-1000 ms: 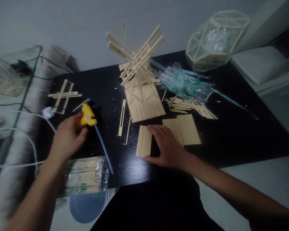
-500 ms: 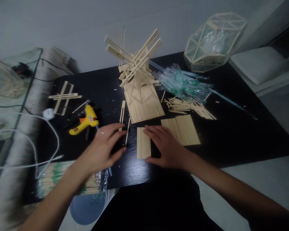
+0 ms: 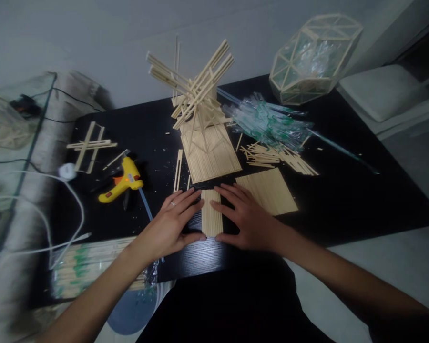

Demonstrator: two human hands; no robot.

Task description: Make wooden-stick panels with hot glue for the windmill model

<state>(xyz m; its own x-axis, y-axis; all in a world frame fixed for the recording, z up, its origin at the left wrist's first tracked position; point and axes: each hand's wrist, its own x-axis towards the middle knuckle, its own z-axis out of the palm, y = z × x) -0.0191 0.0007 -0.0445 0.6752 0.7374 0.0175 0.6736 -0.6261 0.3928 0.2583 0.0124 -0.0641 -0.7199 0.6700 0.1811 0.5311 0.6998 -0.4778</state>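
A small panel of wooden sticks laid side by side [image 3: 211, 219] lies flat near the table's front edge. My left hand [image 3: 168, 224], with a ring on one finger, has its fingertips and thumb against the panel's left edge. From the opposite side my right hand [image 3: 248, 219] presses the right edge, some fingertips resting over it. Between them the two hands grip the panel. A larger stick panel [image 3: 271, 190] lies just beyond my right hand. Past my left fingers is a pair of narrow joined sticks [image 3: 178, 170], with a thin loose stick [image 3: 189, 182] beside it.
A windmill-like stick model [image 3: 212, 157] stands behind the panel. Left are a yellow glue gun [image 3: 119, 183], crossed sticks [image 3: 89, 145], a white cable [image 3: 82, 205] and bagged sticks [image 3: 93, 259]. Right are loose sticks [image 3: 268, 155], plastic wrappers [image 3: 264, 119] and a faceted frame [image 3: 314, 57].
My left hand has moved right, from beside the thin loose stick to the small panel's left edge. My right hand stays at the panel's right side. The view has shifted slightly.
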